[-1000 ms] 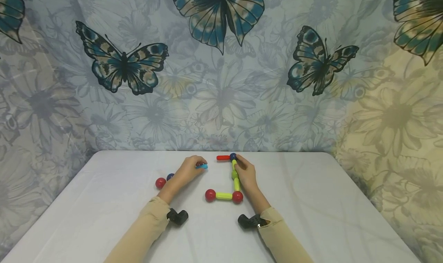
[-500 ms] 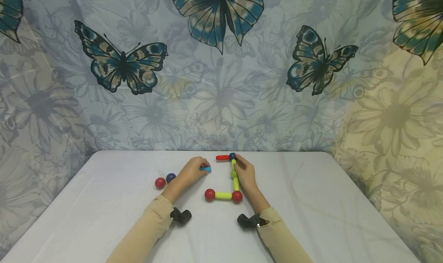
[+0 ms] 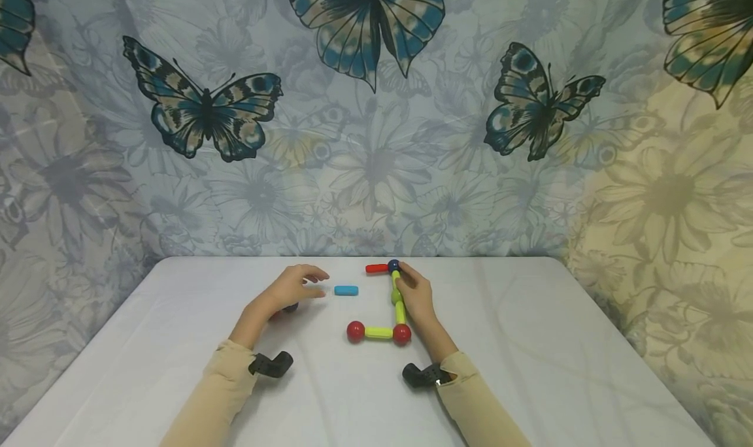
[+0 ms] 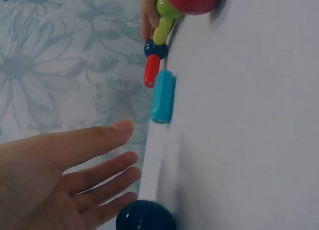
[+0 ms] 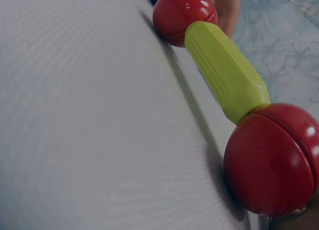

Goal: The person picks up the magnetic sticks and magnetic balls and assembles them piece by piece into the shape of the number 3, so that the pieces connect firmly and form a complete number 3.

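A light blue magnetic rod (image 3: pixel 346 291) lies loose on the table, just beyond the fingertips of my left hand (image 3: pixel 290 286). That hand is spread and holds nothing. My right hand (image 3: pixel 418 298) holds the far part of a joined rod-and-ball shape, its fingers at a yellow-green rod (image 3: pixel 396 278) and a dark blue ball (image 3: pixel 393 264). A red rod (image 3: pixel 376 268) points left from this ball. Nearer come a green ball (image 3: pixel 397 296), another yellow-green rod (image 3: pixel 401 314) and a red corner ball (image 3: pixel 402 334). From there a third rod (image 5: pixel 227 70) leads to another red ball (image 3: pixel 355 331).
Beneath my left hand sit a dark blue ball (image 4: pixel 146 217) and a red ball (image 3: pixel 274 316), mostly hidden in the head view. The white table (image 3: pixel 559 355) ends at a butterfly-patterned backdrop (image 3: pixel 376 172). Each wrist wears a black camera (image 3: pixel 273 364).
My left hand has set the light blue rod down, let go and drawn back to the left, over the loose balls. The right hand has stayed at the joined shape.
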### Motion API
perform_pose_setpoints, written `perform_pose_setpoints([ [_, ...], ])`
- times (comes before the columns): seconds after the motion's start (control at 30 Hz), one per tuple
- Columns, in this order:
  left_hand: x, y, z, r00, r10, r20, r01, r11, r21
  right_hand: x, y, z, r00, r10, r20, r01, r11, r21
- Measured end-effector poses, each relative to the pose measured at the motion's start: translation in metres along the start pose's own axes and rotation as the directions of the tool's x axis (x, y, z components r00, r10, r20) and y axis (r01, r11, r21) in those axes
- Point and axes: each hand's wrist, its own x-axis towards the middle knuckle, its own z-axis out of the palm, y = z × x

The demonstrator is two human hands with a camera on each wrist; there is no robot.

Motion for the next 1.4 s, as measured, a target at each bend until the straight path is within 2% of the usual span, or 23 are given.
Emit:
perform_pose_setpoints([
  [0.1, -0.008, -0.010, -0.013, 0.998, -0.012, 0.065, 0.012, 1.000, 0.003, 0.000, 0.000, -0.001, 1.000, -0.007, 0.003, 0.007, 1.000, 0.000],
  [0.27, -0.018, -0.022, -0.029, 0.985, -0.055, 0.161, 0.056, 0.998, 0.001, -0.001, -0.001, -0.001, 1.000, -0.007, 0.005, 0.007, 1.000, -0.006],
  [0.37, -0.023, -0.026, -0.034, 0.979, -0.045, 0.199, 0.048, 0.999, -0.006, 0.000, 0.000, 0.000, 1.000, -0.001, 0.004, 0.001, 1.000, -0.012],
  [0.47, -0.027, -0.030, -0.036, 0.977, -0.041, 0.208, 0.045, 0.999, -0.013, 0.000, 0.000, 0.000, 1.000, 0.003, 0.004, -0.003, 1.000, -0.009],
  [0.83, -0.031, -0.041, -0.035, 0.977, -0.080, 0.200, 0.087, 0.996, -0.028, 0.000, 0.000, -0.001, 1.000, 0.003, 0.000, -0.003, 0.999, -0.039],
  [1.03, -0.027, -0.039, -0.033, 0.982, -0.064, 0.179, 0.072, 0.997, -0.040, -0.001, -0.001, -0.001, 1.000, 0.003, -0.004, -0.003, 0.999, -0.050],
  [1.17, -0.022, -0.036, -0.029, 0.988, -0.067, 0.142, 0.075, 0.996, -0.054, 0.000, -0.001, 0.000, 1.000, 0.002, -0.006, -0.002, 0.999, -0.051],
  [1.4, -0.009, -0.028, -0.021, 0.996, -0.067, 0.051, 0.069, 0.997, -0.026, 0.000, 0.000, -0.001, 1.000, -0.003, -0.003, 0.003, 1.000, -0.031],
])
